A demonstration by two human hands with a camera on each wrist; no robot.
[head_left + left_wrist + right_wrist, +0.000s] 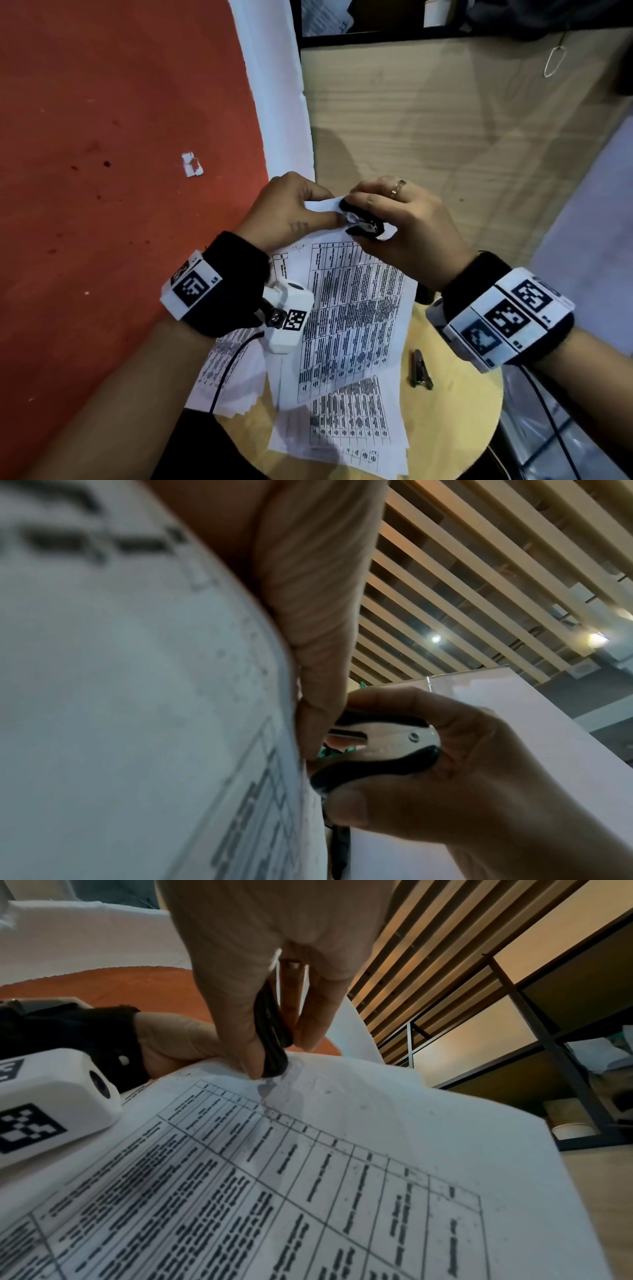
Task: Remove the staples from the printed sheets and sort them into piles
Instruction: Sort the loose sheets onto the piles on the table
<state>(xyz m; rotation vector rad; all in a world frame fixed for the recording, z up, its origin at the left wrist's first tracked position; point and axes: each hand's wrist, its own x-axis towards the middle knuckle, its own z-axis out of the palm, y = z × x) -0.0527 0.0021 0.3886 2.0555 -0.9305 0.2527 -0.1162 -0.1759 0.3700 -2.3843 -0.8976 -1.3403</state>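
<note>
A stapled set of printed sheets (352,308) with dense tables is lifted above a round wooden table (462,394). My left hand (332,207) pinches the set's top corner between thumb and fingers. My right hand (352,219) grips a black-and-metal staple remover (363,224), its jaws pressed to that same corner. In the left wrist view the staple remover (383,739) sits against the paper edge (137,696) beside my left thumb (322,669). In the right wrist view the staple remover (270,1031) touches the sheets (308,1177). The staple itself is hidden.
Two loose piles of printed sheets lie on the table, one at the left (233,370) and one at the front (346,428). A small dark metal tool (421,370) lies on the table's right part. A torn paper scrap (191,164) lies on the red surface at the left.
</note>
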